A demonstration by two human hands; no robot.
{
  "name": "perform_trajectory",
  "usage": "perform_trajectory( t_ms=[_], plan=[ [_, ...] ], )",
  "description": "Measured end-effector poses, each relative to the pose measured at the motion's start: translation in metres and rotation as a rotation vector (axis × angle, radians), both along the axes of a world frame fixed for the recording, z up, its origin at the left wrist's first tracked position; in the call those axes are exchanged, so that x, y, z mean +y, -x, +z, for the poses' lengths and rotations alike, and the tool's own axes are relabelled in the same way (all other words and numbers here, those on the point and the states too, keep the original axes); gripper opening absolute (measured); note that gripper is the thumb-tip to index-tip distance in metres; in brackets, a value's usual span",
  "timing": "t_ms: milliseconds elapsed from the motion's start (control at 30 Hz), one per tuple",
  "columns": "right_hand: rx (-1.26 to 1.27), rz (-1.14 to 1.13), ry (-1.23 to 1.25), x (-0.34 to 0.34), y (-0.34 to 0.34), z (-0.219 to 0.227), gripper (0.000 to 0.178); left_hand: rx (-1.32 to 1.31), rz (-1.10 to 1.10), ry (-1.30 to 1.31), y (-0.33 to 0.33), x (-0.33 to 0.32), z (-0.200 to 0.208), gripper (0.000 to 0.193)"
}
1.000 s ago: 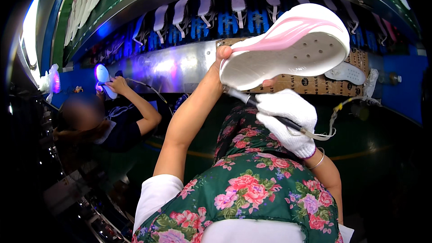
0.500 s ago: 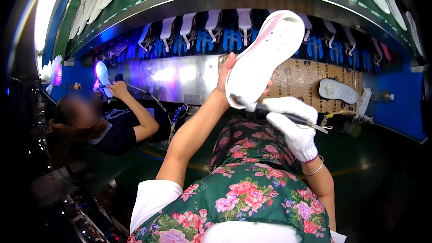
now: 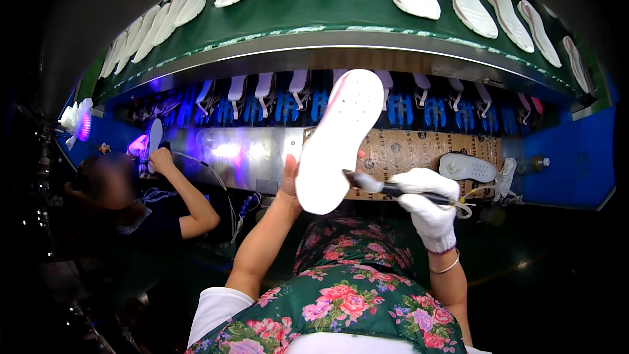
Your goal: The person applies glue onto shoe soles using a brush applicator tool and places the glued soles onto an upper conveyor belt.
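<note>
My bare left hand (image 3: 289, 180) is closed around a white shoe sole (image 3: 339, 134) with a pink stripe along its side. The sole is held up at a slant, its flat face with small holes toward me. My right hand (image 3: 429, 211), in a white knitted glove, grips a brush (image 3: 392, 189) with a dark handle and a thin cord or tube at its back end. The brush tip is at the right edge of the sole's lower, wider part, blurred by motion. Most of my left fingers are hidden behind the sole.
White soles lie along a green conveyor belt (image 3: 367, 39). Beneath it, pale parts hang over blue holders (image 3: 321, 110). Another sole (image 3: 468, 167) rests on a cardboard-covered ledge (image 3: 406, 157), near a clear bottle (image 3: 534, 163). A co-worker (image 3: 187, 203) at left holds a sole.
The view has tilted up, showing more of the belt. The brush has gone from the sole's lower end to its right edge. Both hands keep their grip.
</note>
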State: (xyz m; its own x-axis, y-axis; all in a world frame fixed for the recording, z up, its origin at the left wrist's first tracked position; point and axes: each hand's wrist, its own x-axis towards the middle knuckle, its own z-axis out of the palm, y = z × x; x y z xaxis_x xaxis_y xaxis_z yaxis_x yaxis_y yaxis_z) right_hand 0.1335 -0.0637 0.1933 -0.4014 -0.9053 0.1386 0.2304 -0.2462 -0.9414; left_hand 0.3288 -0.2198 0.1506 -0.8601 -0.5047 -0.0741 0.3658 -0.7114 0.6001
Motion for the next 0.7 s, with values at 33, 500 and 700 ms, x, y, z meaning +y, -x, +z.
perform_trajectory(
  t_ms=[33,500,700],
  plan=[
    [-0.090,-0.089,0.017,0.008,0.004,-0.007,0.019,0.102,-0.126,0.052,0.001,-0.010,0.010,0.123],
    [-0.093,-0.195,-0.270,0.014,-0.039,-0.047,0.020,0.359,0.067,-0.630,0.132,-0.150,0.071,0.065],
    [-0.028,-0.156,-0.267,0.012,-0.050,-0.056,0.019,0.414,0.061,-0.633,0.157,-0.174,0.074,0.068]
  ],
)
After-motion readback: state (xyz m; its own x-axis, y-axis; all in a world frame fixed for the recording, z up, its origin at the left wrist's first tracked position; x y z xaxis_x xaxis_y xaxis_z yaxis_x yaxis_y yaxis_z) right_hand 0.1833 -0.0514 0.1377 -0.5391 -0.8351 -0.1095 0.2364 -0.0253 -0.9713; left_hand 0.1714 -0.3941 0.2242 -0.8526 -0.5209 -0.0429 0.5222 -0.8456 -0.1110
